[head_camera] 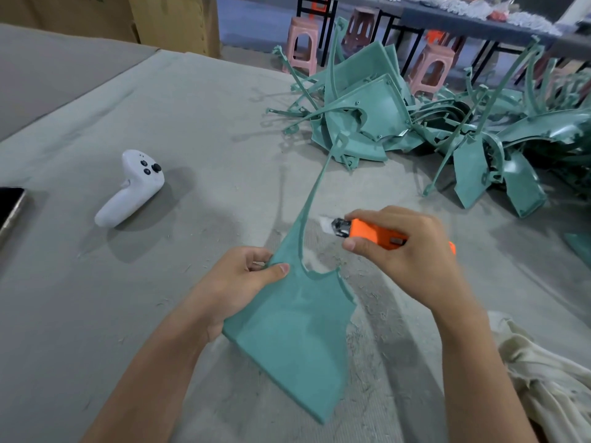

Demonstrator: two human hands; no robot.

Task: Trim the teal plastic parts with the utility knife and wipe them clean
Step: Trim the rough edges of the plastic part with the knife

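My left hand (238, 284) grips a teal plastic part (295, 340) by its left edge, thumb on top. The part is a flat panel with a long thin arm running up and away toward the pile. My right hand (406, 251) holds an orange utility knife (372, 233) just right of the thin arm, blade end pointing left and blurred. The blade tip sits close to the arm; contact is unclear. A cream cloth (540, 378) lies bunched at the lower right by my right forearm.
A pile of teal plastic parts (415, 123) covers the far right of the grey-covered table (160, 123). A white game-style controller (131, 188) lies at left, a dark phone (9, 209) at the left edge. Pink stools (302, 43) and cardboard boxes (172, 20) stand beyond. Shavings litter the cover.
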